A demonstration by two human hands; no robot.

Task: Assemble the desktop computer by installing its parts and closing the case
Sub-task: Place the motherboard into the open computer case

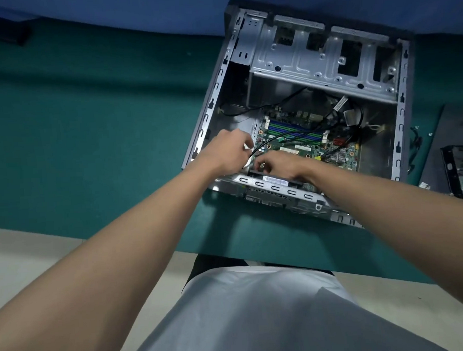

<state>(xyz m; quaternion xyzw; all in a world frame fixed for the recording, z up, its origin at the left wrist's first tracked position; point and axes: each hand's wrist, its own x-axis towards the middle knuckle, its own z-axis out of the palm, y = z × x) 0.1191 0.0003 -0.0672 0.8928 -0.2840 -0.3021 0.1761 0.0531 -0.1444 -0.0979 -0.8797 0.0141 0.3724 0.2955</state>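
A: The open computer case point(213, 103) lies on its side on the green counter point(90, 128) in front of you. Your left hand point(229, 151) sits at its near-left corner, fingers curled over something white. I cannot tell whether you grip it.

B: Just beside it, your right hand point(280, 164) curls its fingers over the far edge of the black labelled part point(275, 178) at the case's near wall, holding it. 1 black cable point(284, 136) runs from between your hands across the motherboard point(303, 148).

A: The drive cage point(313, 63) spans the far end.

B: Right of the case, a dark panel point(436, 145) lies on the counter.
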